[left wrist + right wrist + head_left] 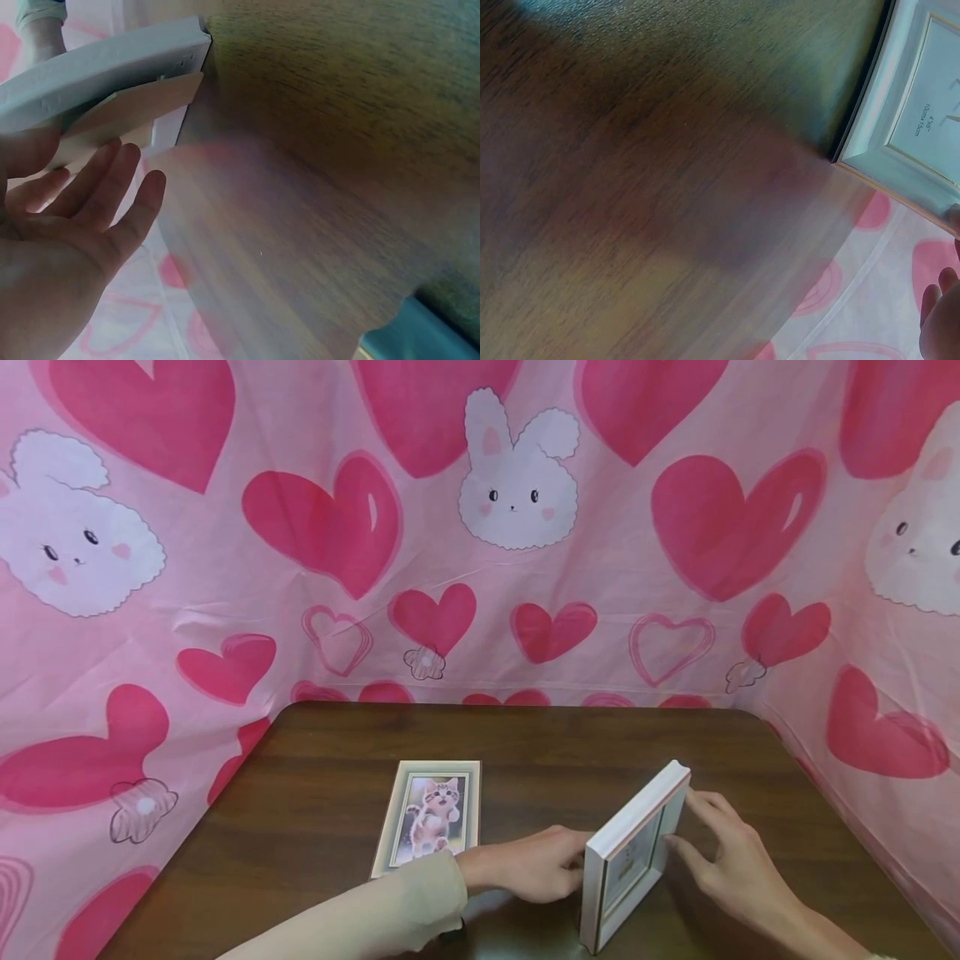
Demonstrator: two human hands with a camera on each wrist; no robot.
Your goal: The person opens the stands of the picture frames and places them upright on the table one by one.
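Observation:
A white picture frame [637,852] stands upright on its edge on the table, angled away from me. Behind its left side is my left hand [536,864]. In the left wrist view, the thumb and fingers of that hand pinch a brown backing board [131,112], which tilts partly away from the frame's back. My right hand [738,860] grips the frame's right edge, thumb toward the front and fingers behind. A pale insert with printed size text [934,112] shows inside the frame in the right wrist view; most of the right hand is outside that view.
A cream-bordered kitten picture [435,814] lies flat on the brown wooden table [330,777], left of the hands. A dark teal moulded corner [420,334] sits at the lower right of the left wrist view. Pink heart-and-rabbit cloth [517,568] surrounds the table.

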